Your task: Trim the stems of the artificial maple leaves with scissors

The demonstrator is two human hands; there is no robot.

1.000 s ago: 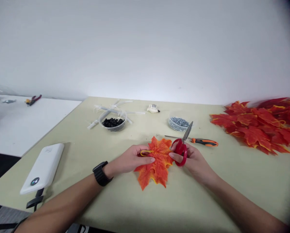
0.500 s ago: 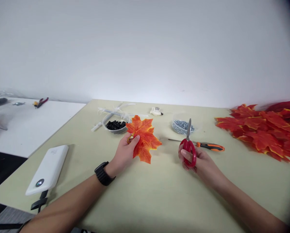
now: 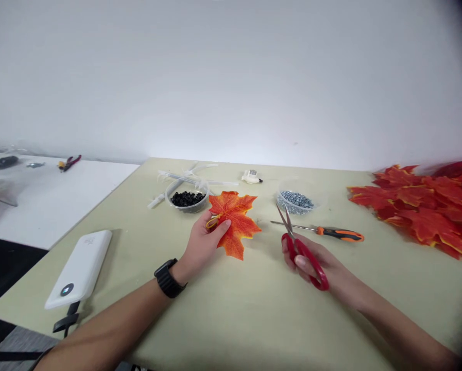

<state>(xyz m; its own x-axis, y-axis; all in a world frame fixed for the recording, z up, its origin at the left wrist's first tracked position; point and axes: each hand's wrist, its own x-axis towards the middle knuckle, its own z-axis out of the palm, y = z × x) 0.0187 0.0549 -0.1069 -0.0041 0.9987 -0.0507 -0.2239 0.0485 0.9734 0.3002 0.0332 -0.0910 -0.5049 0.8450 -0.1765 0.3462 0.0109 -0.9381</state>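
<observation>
My left hand (image 3: 202, 242) pinched the leaf (image 3: 239, 221) above the table (image 3: 246, 319), left of the scissors (image 3: 307, 251). My right hand (image 3: 328, 263) held those with blades (image 3: 289, 225) parted; pinching well clear of them seemed safest

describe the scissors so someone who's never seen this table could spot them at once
On the pale green table, find the pile of red leaves at the right, then move left to the person's right hand. It holds the scissors, blades parted and pointing away from the person. Their red looped handles set them apart from the screwdriver, whose orange-and-black handle is straight.
</observation>
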